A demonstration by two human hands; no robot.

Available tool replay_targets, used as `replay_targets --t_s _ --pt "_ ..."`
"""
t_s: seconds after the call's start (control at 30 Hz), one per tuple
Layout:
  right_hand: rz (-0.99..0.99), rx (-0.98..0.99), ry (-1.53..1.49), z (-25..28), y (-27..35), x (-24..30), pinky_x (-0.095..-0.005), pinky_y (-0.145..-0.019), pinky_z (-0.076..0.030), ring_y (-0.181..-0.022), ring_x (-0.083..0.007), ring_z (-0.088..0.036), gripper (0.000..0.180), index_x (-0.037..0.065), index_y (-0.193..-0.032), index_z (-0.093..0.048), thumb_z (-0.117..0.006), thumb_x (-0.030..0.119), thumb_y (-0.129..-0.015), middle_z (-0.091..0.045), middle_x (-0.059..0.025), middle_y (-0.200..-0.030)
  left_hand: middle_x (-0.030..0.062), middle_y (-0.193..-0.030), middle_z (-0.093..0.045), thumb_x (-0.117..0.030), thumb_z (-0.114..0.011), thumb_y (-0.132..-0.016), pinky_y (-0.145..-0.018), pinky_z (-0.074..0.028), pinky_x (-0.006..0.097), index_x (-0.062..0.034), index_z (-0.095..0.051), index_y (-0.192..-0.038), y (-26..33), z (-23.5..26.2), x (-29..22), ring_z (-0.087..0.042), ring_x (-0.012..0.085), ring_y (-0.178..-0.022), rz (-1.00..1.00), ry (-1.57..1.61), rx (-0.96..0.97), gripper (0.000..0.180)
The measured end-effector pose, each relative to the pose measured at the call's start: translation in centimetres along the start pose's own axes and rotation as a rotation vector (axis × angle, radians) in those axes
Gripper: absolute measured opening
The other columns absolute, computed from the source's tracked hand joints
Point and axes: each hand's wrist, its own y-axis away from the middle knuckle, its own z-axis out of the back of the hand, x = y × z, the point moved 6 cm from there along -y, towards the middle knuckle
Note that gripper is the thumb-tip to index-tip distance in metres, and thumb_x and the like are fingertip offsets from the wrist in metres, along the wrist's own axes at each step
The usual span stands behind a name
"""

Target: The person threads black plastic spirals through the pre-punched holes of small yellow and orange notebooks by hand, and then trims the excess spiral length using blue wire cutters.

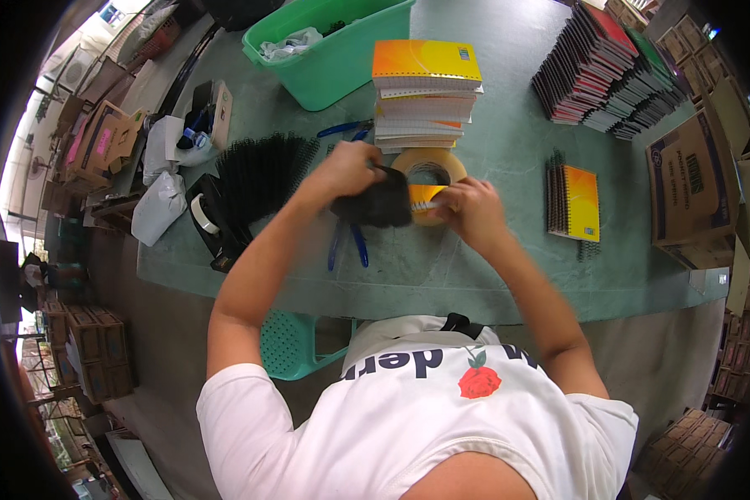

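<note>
Hands: left hand (347, 169) clamps black comb bundle (377, 204) crosswise; right hand (468, 210) pinches notebook (425, 198).

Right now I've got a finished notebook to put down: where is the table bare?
Bare table lies between the middle notebook stack and the fanned stacks, running down to the lone notebook. The near edge below the hands is also free. It is crowded left: spiral coils, tape dispenser, bags. The hands and tape roll fill the centre.
</note>
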Motion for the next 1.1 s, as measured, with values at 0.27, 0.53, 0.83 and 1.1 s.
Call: replay_targets --t_s 0.27,0.53,0.83,1.1 --pt "0.199 -0.169 0.022 0.6 0.4 1.2 -0.0337 -0.072 -0.044 -0.085 -0.0168 -0.061 0.016 0.017 -0.084 -0.067 -0.071 0.020 -0.068 -0.067 0.0039 -0.086 0.0196 -0.092 -0.066 -0.019 -0.068 -0.076 -0.078 -0.048 0.036 -0.0013 -0.067 -0.097 0.7 -1.6 -1.7 -0.064 0.0318 -0.088 -0.058 -0.023 0.204 0.027" --pt "0.137 -0.142 -0.019 1.1 0.6 1.0 -0.0336 -0.071 -0.044 -0.083 -0.0171 -0.060 0.016 0.014 -0.083 -0.066 -0.071 0.019 -0.069 -0.066 0.0024 -0.082 0.0220 -0.088 -0.064 -0.016 -0.064 -0.080 -0.078 -0.048 0.042 -0.0010 -0.064 -0.094 2.2 0.0 -3.7 -0.062 0.0369 -0.087 -0.052 -0.052 0.015 0.021" --pt "-0.029 -0.140 -0.165 1.3 -1.6 -1.0 -0.0335 -0.073 -0.044 -0.085 -0.0200 -0.059 0.015 0.017 -0.090 -0.069 -0.067 0.022 -0.075 -0.065 -0.0010 -0.082 0.0117 -0.087 -0.061 -0.008 -0.068 -0.078 -0.071 -0.047 0.031 -0.0031 -0.062 -0.099 10.1 9.3 -7.7 -0.059 0.0213 -0.080 -0.274 0.158 -1.001 0.022" --pt "-0.036 -0.178 0.030 1.1 -1.6 0.0 -0.0372 -0.082 -0.040 -0.089 -0.0193 -0.059 0.014 0.015 -0.088 -0.068 -0.068 0.015 -0.074 -0.067 0.0012 -0.087 0.0132 -0.083 -0.066 -0.006 -0.065 -0.079 -0.071 -0.049 0.030 -0.0005 -0.066 -0.092 8.1 5.3 -7.8 -0.065 0.0230 -0.078 -0.248 0.405 -0.490 0.014"
